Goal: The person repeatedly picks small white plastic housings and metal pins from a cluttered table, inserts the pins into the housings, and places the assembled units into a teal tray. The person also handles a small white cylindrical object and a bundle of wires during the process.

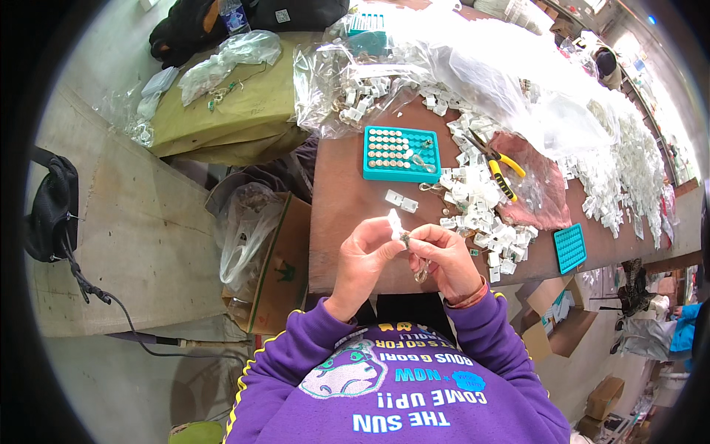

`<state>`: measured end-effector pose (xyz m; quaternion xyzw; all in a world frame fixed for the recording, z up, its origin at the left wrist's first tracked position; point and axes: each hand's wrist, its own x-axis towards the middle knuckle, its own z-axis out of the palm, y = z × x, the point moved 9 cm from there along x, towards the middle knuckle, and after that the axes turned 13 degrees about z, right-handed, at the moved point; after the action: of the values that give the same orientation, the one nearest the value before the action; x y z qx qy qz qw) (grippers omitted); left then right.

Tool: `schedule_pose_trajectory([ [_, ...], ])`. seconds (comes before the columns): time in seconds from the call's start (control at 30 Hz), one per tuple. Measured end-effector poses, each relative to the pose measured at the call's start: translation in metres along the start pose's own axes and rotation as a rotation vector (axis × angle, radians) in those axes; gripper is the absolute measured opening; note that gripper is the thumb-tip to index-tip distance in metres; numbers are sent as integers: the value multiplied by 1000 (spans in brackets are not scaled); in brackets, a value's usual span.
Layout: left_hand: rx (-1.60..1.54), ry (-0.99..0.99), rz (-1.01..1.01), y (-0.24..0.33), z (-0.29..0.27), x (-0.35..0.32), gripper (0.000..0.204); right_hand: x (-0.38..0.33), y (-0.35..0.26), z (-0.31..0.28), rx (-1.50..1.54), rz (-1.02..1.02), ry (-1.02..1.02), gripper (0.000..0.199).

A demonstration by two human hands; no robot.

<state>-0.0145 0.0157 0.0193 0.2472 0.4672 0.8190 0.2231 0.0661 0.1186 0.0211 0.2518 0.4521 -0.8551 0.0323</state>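
Above the table's near edge, my two hands meet. My left hand (360, 260) is closed, pinching a small white plastic piece (395, 220) between thumb and fingertips. My right hand (450, 260) is also closed, its fingertips on a small dark part (404, 237) against the white piece; thin clear or coppery wire (421, 271) hangs below them. Fingers hide much of both parts. Just beyond lies a pair of loose white plastic housings (401, 200). Farther off, a teal tray (367, 175) holds rows of round silvery discs and a small coil of wire.
White plastic housings (473, 196) are heaped right of my hands. Yellow-handled pliers (504, 167) rest by a reddish cloth (543, 200). A second teal tray (569, 249) sits at the right edge. Clear plastic bags (318, 89) cover the back; a cardboard box (285, 270) stands left below.
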Motion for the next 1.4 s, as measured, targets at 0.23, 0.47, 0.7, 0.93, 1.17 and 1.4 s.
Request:
schedule_pose_trajectory([
  [0.23,40,-13,-10,-3,-1,1,24,-6,-4,0,-110,-22,96,13],
  [0.47,0,-249,-144,-1,11,2,22,-7,-14,3,-295,20,-91,17],
  [0.7,-201,-227,-189,0,24,-1,15,4,24,4,99,273,-243,14],
  [0.93,-1,43,34,7,8,4,13,-11,-12,-2,-432,-82,76,14],
  [1.17,152,81,160,17,2,4,13,-27,-27,7,-540,-284,259,7],
  [1.4,311,75,262,30,2,2,13,-27,-28,16,-503,-316,223,5],
])
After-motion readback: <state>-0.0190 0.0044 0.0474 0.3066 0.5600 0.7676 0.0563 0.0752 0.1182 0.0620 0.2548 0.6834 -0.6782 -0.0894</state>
